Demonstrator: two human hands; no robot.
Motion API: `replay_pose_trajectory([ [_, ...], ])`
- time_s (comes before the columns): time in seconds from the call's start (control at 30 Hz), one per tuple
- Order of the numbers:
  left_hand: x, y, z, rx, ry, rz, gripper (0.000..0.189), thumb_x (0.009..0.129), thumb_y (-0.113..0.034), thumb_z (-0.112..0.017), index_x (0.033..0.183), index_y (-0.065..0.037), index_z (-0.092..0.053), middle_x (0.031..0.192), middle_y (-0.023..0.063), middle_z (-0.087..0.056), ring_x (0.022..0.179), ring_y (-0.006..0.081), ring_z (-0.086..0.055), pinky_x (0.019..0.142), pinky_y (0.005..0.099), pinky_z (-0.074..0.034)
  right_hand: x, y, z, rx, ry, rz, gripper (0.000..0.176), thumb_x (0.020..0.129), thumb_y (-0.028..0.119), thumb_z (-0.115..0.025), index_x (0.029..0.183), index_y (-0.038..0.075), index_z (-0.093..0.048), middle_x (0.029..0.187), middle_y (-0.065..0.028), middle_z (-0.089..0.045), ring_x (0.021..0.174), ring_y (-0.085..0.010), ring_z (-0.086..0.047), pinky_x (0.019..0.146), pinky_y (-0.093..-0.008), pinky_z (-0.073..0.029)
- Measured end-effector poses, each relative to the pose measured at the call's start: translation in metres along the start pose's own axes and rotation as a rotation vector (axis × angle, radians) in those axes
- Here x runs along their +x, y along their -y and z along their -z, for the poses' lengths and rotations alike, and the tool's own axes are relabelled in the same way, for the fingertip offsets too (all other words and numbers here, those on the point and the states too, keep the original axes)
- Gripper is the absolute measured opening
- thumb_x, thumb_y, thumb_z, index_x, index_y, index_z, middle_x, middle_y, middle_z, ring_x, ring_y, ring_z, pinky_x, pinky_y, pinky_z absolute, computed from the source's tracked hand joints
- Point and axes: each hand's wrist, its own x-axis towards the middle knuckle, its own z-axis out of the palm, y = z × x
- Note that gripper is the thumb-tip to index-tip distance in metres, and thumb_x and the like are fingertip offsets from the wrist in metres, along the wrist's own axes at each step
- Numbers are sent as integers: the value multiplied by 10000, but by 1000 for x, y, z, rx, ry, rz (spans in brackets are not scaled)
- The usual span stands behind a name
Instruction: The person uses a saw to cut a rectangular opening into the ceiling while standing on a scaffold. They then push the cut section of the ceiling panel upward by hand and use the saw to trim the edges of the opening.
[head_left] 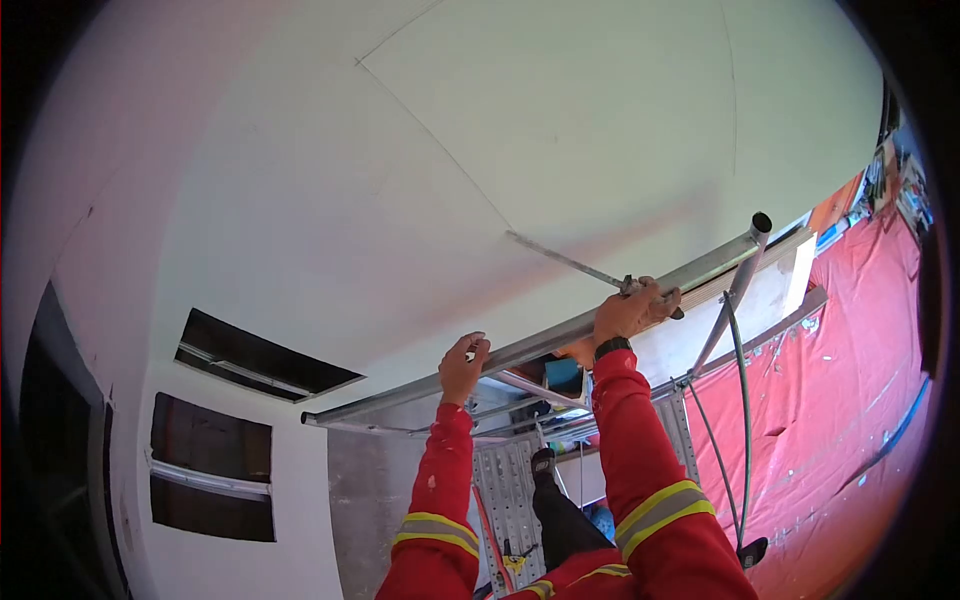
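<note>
My right hand point(632, 308) is closed around the handle end of a long, thin, saw-like blade point(565, 260), which has a dark fitting near my fingers. The blade points up and left, its tip at the end of a pencil line point(430, 135) on the pale board surface point(560, 130). My left hand point(462, 368) is beside the metal scaffold rail point(540, 340), fingers curled toward the thumb; anything small between them is too hard to make out. Both arms reach past the rail, which runs below the board.
Rectangular openings point(265, 355) are cut at the left, with metal strips across them. Below are perforated scaffold planks point(507, 500) and my dark-clothed leg. A diagonal brace point(730, 300) with hanging cords stands at right, above a red sheet point(800, 420). Shelves hold assorted items.
</note>
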Motion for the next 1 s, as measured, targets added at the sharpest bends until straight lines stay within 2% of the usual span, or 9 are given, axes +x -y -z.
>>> replay_pose_trajectory([
  [0.23,-6,4,-3,-118,-205,-124,504,864,-254,-694,1305,-71,-531,1302,114,-561,1170,232,-570,869,363,-486,11,-19,65,-44,402,206,444,756,-35,-637,1169,54,-500,1466,-267,-280,1277,-463,-425,967,-531,-423],
  [0.3,-17,6,-8,-203,-398,-175,638,864,-175,-672,1413,-28,-381,1497,171,-350,1364,351,-368,1028,452,-382,14,-42,115,-234,598,349,423,781,18,-635,1170,51,-472,1335,-223,-454,1070,-457,-587,814,-568,-494],
  [0.4,-63,-37,-27,61,-648,-378,609,881,-163,-618,1419,-19,-372,1516,190,-317,1386,412,-310,1109,530,-261,7,-84,179,-587,895,497,161,907,138,-526,1051,64,-520,981,-181,-633,781,-382,-673,646,-514,-523],
  [0.47,-113,-46,-60,-111,-461,-522,575,886,-172,-581,1415,-41,-396,1507,194,-338,1385,459,-294,1140,581,-172,-10,-124,214,-681,988,590,141,911,183,-542,995,72,-567,830,-141,-664,714,-344,-685,609,-481,-530],
  [0.53,-151,-82,-47,456,123,-613,572,861,-210,-646,1387,-73,-466,1507,169,-367,1430,358,-273,1163,542,-163,-22,-141,244,-721,1046,651,181,904,255,-582,946,80,-602,755,-120,-675,694,-322,-688,602,-459,-527],
  [0.6,-173,-102,-53,364,315,-759,503,851,-271,-667,1311,-101,-556,1424,134,-464,1367,304,-373,1153,557,-191,-31,-138,276,-772,1170,653,262,896,349,-626,907,87,-622,746,-126,-684,699,-313,-685,609,-445,-516],
  [0.83,-206,-80,-49,233,331,-800,177,846,-203,-671,998,-117,-639,980,31,-613,1002,250,-569,998,448,-370,-47,-133,324,-623,1204,722,283,885,377,-633,899,94,-635,736,-127,-662,685,-327,-668,608,-457,-503],
  [0.9,-209,-75,-44,193,333,-755,128,848,-196,-667,946,-118,-644,934,39,-622,966,252,-576,950,434,-377,-59,-139,330,-595,1184,825,239,908,315,-581,847,89,-631,757,-108,-652,671,-308,-667,615,-421,-519],
  [1.0,-216,-73,-35,159,328,-753,67,849,-175,-661,881,-118,-650,901,40,-647,920,243,-586,930,421,-356,-73,-141,339,-619,1182,844,236,924,336,-591,917,103,-631,783,-107,-664,717,-306,-668,683,-484,-501],
])
